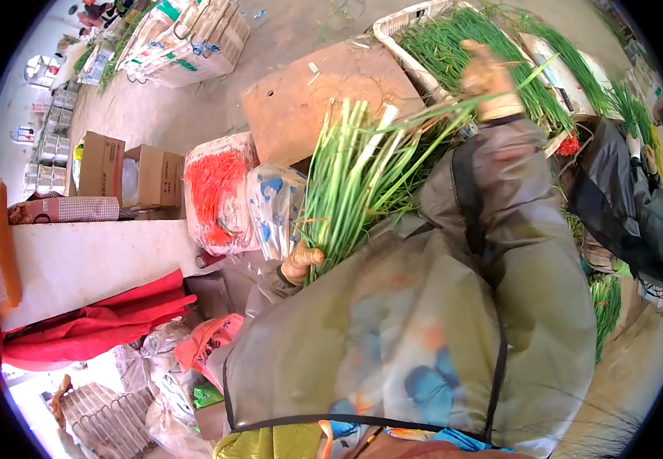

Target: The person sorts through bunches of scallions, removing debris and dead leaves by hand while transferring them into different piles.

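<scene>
A see-through smock [392, 321] with black edging lies nearest, spread over the wearer's body, patterned clothing showing through it. At its far left edge, the left hand [301, 264] is closed on the lower part of a bunch [346, 180] of long green stalks, its thumb laid across them; the stalks fan out away from the body, some trailing rightward toward the other hand. The right hand [488, 84] is stretched forward over greens [431, 46] heaped in a white crate [404, 57]; it is blurred, so I cannot tell how far its fingers are open or whether they hold anything. A brown board [324, 88] lies beyond the bunch, just beside the crate. Left of the bunch are a blue-spotted bag [274, 210] and, next to it, a pale sack with red strands [215, 187] on top. Farther left, cardboard boxes [102, 172] stand by a white counter [102, 260], with red cloth [109, 321] along its near edge. At the right, another person [614, 199] in dark clothing is near more greens.
</scene>
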Demonstrator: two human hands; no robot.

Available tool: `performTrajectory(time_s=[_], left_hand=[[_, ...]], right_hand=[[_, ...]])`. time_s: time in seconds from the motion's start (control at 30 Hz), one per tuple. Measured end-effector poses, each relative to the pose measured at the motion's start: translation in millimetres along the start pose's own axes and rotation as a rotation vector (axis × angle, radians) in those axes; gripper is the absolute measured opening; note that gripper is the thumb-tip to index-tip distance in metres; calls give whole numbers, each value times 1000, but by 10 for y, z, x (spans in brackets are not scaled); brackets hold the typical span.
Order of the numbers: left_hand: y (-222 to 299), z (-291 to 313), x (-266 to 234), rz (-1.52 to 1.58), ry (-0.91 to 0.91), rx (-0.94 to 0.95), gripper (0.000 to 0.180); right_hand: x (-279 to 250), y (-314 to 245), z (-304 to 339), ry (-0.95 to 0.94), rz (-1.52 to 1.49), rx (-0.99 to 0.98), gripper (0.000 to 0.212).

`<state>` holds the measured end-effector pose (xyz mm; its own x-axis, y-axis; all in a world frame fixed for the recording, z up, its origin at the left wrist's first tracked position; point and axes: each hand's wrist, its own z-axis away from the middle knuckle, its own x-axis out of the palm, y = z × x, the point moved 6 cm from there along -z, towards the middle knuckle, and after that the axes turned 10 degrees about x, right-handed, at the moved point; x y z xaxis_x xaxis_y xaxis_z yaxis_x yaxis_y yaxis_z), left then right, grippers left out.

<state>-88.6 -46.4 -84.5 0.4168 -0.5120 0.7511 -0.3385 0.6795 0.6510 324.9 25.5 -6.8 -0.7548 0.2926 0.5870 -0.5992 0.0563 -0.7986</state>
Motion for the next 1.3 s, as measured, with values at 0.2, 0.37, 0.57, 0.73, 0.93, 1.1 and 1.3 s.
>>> performTrajectory(time_s=[0.2, 0.37, 0.57, 0.73, 0.93, 1.1, 1.3], left_hand=[[-153, 186, -505, 308, -34, -21, 64], [8, 120, -301, 442, -34, 43, 65], [146, 35, -76, 477, -46, 143, 85], [142, 64, -88, 490, -56, 146, 91], [126, 9, -68, 271, 35, 153, 89], [93, 104, -180, 386, -26, 165, 87], [118, 198, -163, 326, 9, 179, 87]], right_hand=[[-1429, -1235, 365, 164, -208, -327, 26], [-1209, -880, 502, 516, 1330, -461, 28], [571, 1466, 873, -563, 2002, 407, 45], [958, 792, 549, -64, 755, 129, 28], [1894, 1163, 809, -535, 1222, 174, 39], [1782, 869, 619, -574, 122, 437, 35], [915, -561, 427, -708, -78, -149, 32]])
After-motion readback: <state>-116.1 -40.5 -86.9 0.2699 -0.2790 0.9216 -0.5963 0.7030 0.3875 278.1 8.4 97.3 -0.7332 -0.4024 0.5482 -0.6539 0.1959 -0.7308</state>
